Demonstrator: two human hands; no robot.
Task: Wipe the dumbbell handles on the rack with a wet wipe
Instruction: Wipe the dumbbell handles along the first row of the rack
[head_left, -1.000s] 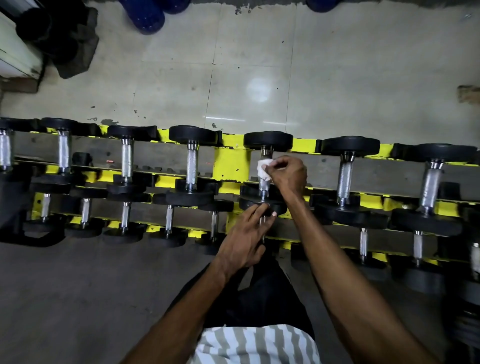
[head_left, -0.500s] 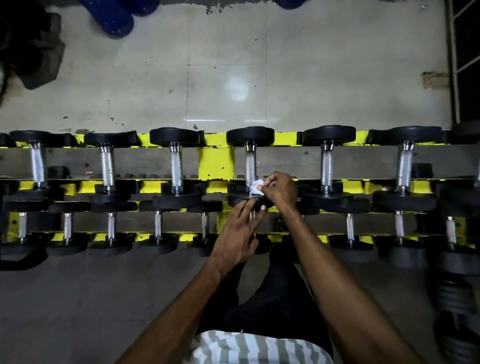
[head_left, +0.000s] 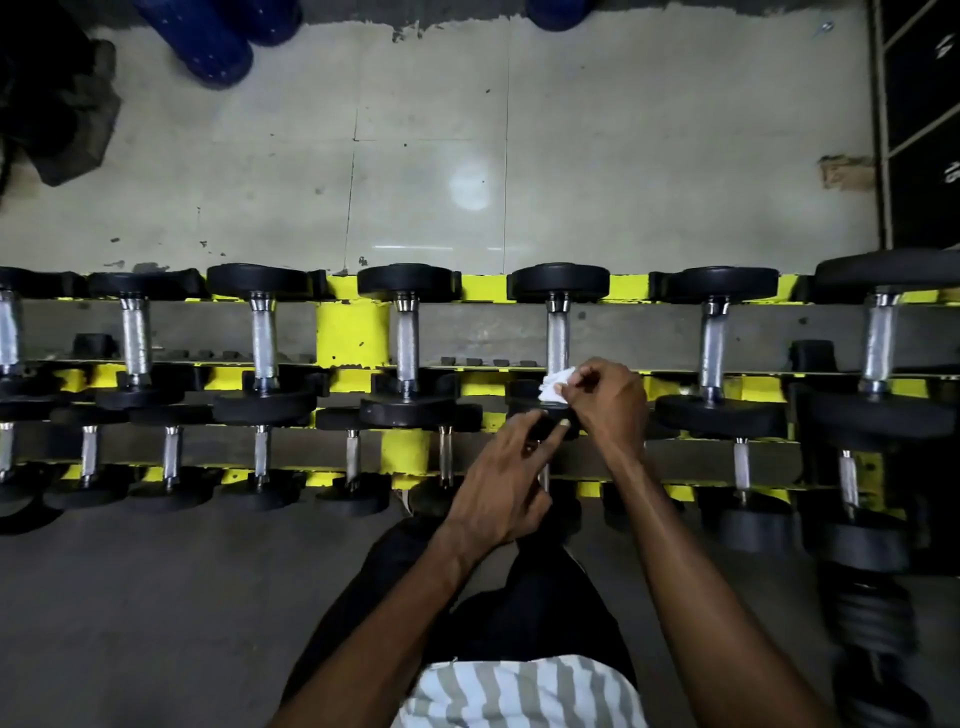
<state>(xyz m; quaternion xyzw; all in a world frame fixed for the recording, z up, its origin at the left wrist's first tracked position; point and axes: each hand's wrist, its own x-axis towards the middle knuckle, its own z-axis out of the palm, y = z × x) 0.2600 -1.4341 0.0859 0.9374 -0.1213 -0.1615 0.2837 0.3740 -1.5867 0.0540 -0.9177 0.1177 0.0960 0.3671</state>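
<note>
My right hand (head_left: 609, 402) pinches the crumpled white wet wipe (head_left: 555, 388) at the near end of a chrome dumbbell handle (head_left: 558, 338) on the yellow steel rack's (head_left: 353, 332) upper tier; my left hand (head_left: 498, 483), fingers straight, touches its black round head (head_left: 522, 397).

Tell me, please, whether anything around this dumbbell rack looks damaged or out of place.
At lower right, a blurred black dumbbell seems to lie off the yellow steel rack; beyond it, the pale tiled floor has a broken brown patch.

Yellow rack (head_left: 353, 332); black dumbbells (head_left: 410, 283); white wipe (head_left: 555, 387).
</note>
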